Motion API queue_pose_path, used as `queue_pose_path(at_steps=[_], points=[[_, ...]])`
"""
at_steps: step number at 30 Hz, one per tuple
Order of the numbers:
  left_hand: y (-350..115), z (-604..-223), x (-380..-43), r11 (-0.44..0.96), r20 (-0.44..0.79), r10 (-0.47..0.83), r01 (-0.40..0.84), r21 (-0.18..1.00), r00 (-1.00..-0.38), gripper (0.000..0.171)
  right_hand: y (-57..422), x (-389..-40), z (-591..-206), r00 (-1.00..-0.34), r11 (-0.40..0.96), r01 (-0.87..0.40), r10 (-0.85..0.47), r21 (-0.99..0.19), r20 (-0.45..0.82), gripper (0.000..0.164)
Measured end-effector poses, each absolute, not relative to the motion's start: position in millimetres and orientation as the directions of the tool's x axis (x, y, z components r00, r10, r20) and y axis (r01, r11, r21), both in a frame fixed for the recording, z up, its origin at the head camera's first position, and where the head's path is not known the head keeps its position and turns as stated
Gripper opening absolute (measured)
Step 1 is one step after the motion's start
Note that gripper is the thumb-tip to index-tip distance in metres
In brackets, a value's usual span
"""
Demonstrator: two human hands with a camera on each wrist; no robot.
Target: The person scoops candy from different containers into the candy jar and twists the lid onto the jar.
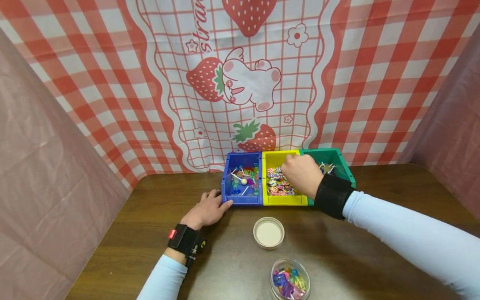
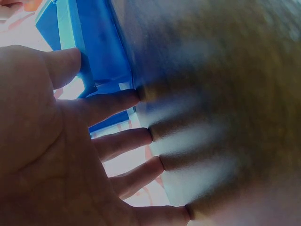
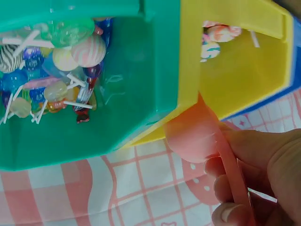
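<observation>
My right hand (image 1: 303,174) is above the yellow bin (image 1: 285,200) and grips the handle of a pink scoop (image 3: 193,134), which shows only in the right wrist view. Swirl-patterned candies (image 1: 279,183) lie in that bin. With straight, spread fingers, my left hand (image 1: 205,211) rests its fingertips on the table beside the blue bin (image 1: 244,201); its thumb touches the bin's front corner. Lollipops and clear coloured pieces (image 1: 243,182) are in the blue bin. The green bin (image 3: 141,84) holds lollipops and round candies (image 3: 56,66), partly hidden by my right arm in the head view.
In front of the bins sits a small round white lid or dish (image 1: 268,233). Nearer to me is a clear jar (image 1: 290,279) with colourful candies. A strawberry-print checked cloth (image 1: 255,83) hangs behind the wooden table (image 1: 168,187).
</observation>
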State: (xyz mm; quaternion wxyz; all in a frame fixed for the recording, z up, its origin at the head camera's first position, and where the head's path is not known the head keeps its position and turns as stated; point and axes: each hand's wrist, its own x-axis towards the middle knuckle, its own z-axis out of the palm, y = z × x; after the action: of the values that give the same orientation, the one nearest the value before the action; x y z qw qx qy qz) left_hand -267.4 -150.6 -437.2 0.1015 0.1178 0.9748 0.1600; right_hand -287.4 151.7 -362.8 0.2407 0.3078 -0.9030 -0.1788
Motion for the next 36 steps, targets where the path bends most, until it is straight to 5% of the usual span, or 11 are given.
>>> queue_pose_path(at_steps=[9, 18, 26, 36], points=[[-151, -438, -268, 0.918, -0.156, 0.270, 0.205, 0.340, -0.950, 0.062, 147, -305, -368, -0.601, 0.664, -0.563, -0.738, 0.493, 0.307, 0.023], [-152, -437, -267, 0.920, -0.160, 0.261, 0.195, 0.341, -0.952, 0.062, 143, -309, -363, -0.641, 0.636, -0.600, -0.745, 0.486, 0.185, 0.020], [-153, -438, -268, 0.922, -0.164, 0.257, 0.191, 0.337, -0.952, 0.062, 147, -313, -358, -0.758, 0.753, -0.574, -0.637, 0.322, 0.140, 0.016], [-153, -438, -267, 0.921, -0.160, 0.262, 0.198, 0.336, -0.952, 0.063, 170, -321, -358, -0.933, 0.931, -0.360, -0.361, -0.065, 0.007, 0.020]])
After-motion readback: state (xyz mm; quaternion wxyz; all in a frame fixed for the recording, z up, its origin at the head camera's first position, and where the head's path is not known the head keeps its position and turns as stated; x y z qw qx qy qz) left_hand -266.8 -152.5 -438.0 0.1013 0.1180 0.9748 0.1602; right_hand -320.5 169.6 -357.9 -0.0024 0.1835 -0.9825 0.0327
